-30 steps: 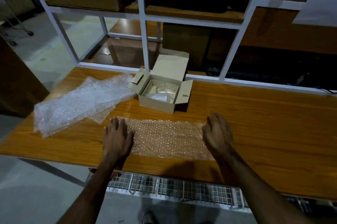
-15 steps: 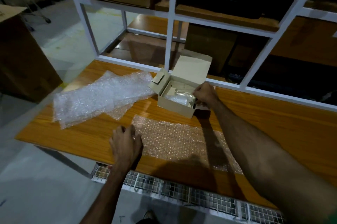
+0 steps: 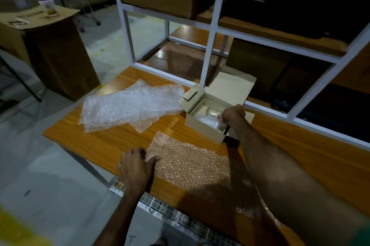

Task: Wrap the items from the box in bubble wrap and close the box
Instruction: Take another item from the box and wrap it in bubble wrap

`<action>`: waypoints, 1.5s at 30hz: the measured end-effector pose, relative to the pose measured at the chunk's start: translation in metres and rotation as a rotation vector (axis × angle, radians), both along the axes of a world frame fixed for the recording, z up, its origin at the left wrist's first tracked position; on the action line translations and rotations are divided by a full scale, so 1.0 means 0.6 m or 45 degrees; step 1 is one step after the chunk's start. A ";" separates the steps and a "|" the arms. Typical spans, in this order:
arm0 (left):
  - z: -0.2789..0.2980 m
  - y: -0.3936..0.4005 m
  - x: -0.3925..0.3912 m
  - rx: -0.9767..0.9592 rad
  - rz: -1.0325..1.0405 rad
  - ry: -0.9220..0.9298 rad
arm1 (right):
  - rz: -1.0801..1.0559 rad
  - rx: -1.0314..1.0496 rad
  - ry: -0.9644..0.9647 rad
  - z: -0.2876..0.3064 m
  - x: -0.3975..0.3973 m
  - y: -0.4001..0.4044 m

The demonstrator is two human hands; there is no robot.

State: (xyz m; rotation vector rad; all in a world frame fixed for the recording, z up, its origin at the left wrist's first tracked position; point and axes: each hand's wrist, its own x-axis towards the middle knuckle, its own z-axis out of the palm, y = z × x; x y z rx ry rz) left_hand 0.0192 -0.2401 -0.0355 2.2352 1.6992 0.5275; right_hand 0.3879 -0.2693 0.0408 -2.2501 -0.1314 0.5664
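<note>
We are at the step of taking an item out of the small open cardboard box, which stands on the orange wooden counter with its lid flap up against the white metal frame. Our right hand reaches into the box and its fingers are closed around something at the right inner side; it seems to be a clear, shiny item partly under loose plastic, but the light is weak and we cannot tell exactly what it is. Our left hand lies on the near left edge of the flat sheet of bubble wrap, fingers curled loosely, pressing it to the counter and grasping nothing. More crumpled clear bubble wrap sheets lie to the left of the box. We judge that the next move needs a gentle lift straight up past the box wall, then placing the item on the middle of the flat sheet.
</note>
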 end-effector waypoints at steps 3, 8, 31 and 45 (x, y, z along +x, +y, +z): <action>0.000 -0.001 0.004 -0.048 0.068 0.045 | -0.042 0.024 -0.010 -0.008 0.005 0.009; -0.004 0.002 0.003 -0.096 0.155 0.107 | -0.101 0.201 0.035 0.015 0.003 0.011; 0.038 -0.017 -0.013 -0.321 0.350 -0.498 | 1.102 0.282 0.420 -0.001 -0.267 -0.009; 0.044 -0.012 -0.048 -0.570 0.248 -0.935 | 1.004 0.284 0.463 -0.029 -0.336 0.019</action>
